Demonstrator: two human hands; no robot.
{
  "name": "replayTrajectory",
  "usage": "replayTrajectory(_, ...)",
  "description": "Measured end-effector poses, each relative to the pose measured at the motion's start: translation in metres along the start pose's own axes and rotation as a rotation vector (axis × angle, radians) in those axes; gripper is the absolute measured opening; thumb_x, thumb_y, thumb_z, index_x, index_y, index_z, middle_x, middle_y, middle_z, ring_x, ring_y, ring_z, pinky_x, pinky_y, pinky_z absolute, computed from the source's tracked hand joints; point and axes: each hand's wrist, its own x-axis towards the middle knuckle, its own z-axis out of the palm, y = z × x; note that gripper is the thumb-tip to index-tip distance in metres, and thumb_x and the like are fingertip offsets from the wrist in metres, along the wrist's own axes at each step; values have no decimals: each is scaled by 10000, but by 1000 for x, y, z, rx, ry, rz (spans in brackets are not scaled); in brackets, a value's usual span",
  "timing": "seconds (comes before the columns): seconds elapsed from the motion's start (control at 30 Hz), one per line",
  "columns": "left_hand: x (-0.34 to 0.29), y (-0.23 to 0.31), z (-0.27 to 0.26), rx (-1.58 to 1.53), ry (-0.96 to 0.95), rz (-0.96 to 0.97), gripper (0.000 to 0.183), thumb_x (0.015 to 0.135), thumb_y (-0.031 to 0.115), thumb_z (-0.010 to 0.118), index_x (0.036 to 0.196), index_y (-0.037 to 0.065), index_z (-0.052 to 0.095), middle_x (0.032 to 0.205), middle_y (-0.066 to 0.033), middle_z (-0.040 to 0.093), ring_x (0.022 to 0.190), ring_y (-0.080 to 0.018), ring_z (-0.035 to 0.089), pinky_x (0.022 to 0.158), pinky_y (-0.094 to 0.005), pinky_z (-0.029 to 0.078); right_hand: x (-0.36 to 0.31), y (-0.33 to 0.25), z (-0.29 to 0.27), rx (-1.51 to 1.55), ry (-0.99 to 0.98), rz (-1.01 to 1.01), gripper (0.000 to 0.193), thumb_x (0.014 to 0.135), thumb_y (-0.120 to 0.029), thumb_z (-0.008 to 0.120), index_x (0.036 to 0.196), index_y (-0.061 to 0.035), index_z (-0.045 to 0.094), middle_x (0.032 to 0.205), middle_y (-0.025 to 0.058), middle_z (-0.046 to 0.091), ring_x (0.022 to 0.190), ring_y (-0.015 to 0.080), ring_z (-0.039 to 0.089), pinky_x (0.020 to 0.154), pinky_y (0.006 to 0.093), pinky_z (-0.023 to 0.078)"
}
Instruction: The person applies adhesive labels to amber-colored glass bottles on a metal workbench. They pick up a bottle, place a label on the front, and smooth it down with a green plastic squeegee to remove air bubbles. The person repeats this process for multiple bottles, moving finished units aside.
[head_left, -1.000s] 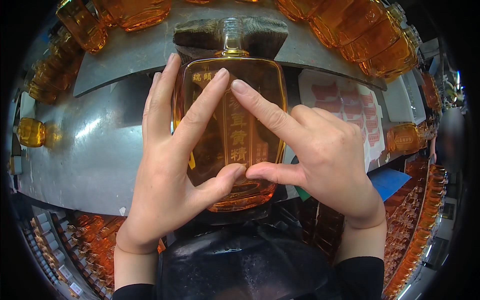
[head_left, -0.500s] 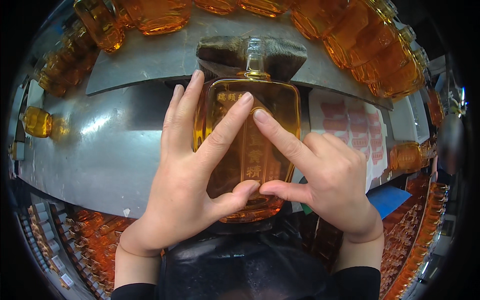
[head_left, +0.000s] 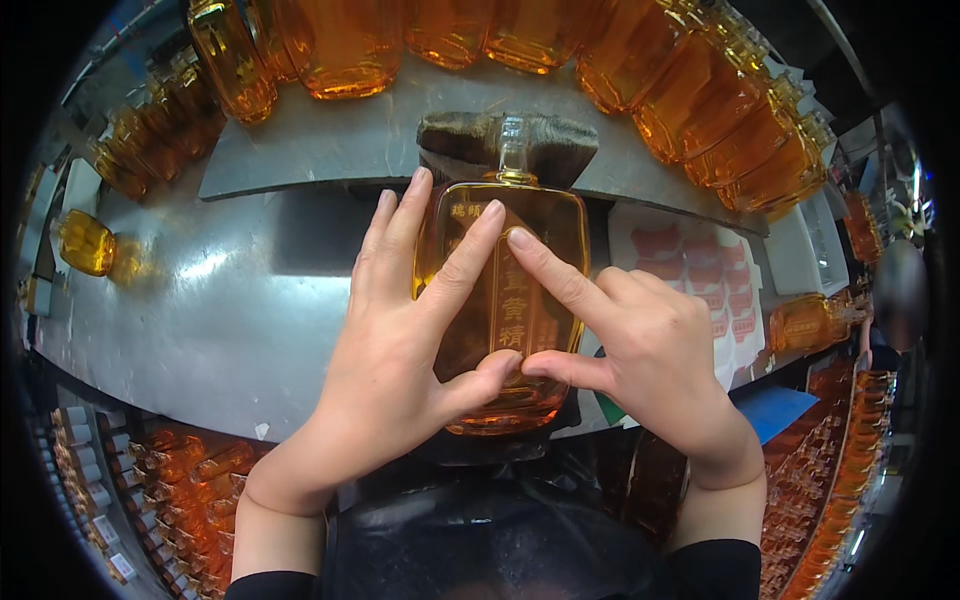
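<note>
A flat, square-shouldered glass bottle [head_left: 562, 222] of amber liquid lies on its back in the middle, its clear neck resting against a dark, worn block [head_left: 560, 150]. A narrow label [head_left: 514, 300] with gold lettering runs down its front. My left hand [head_left: 395, 315] is spread over the bottle's left side, its index fingertip and thumb tip on the glass at the label. Opposite it, my right hand [head_left: 655, 335] touches the label with index finger and thumb stretched out, its other fingers curled. The fingertips of both hands nearly meet, framing the label between them. Neither hand grips anything.
Filled amber bottles [head_left: 340, 50] stand in an arc along the far side of the metal table [head_left: 200, 320]. A sheet of red-and-white labels [head_left: 690, 265] lies right of the bottle, above a blue sheet [head_left: 775, 405]. One bottle [head_left: 808, 322] lies at the right; many more fill the lower corners.
The view has shifted, so the far bottles and block appear lower. Both hands keep nearly the same pose on the label, with the fingertips still at its top and bottom.
</note>
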Motion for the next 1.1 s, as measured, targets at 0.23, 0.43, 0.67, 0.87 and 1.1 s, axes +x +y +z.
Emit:
replayTrajectory(0.23,0,2,2,-45,3,-14,877,689,115,785,1490,132,427,1590,-240,155,1467,-399,228,1170,-452,265,-3,-1,-2,-13,-19,17,846,726,-552,697,1486,-279,446,623,36,422,559,189,493,523,329,435)
replayTrajectory(0.43,-2,-12,-1,-294,51,50,795,793,147,742,1503,109,388,1558,-262,244,1459,-406,234,1147,-470,294,-3,6,-1,69,53,4,809,755,-508,679,1487,-263,438,618,35,434,560,200,498,551,348,457)
replayTrajectory(0.67,-4,-7,1,-234,35,40,768,733,115,746,1453,132,479,1581,-237,176,1442,-384,291,1134,-453,328,-7,7,6,22,87,-14,844,736,-559,668,1499,-308,411,612,10,437,553,164,499,528,317,464)
replayTrajectory(0.87,-6,-5,11,-172,65,1,814,708,297,734,1454,97,478,1591,-211,209,1475,-368,234,1176,-477,234,-5,8,7,45,51,-19,865,712,-588,672,1494,-317,419,609,11,432,552,164,497,511,311,453)
replayTrajectory(1.1,-3,-1,7,-160,26,14,852,680,116,773,1470,147,457,1577,-248,139,1435,-418,273,1149,-462,314,-3,9,5,53,24,-17,856,704,-595,669,1477,-294,455,607,19,416,549,175,489,519,319,444)
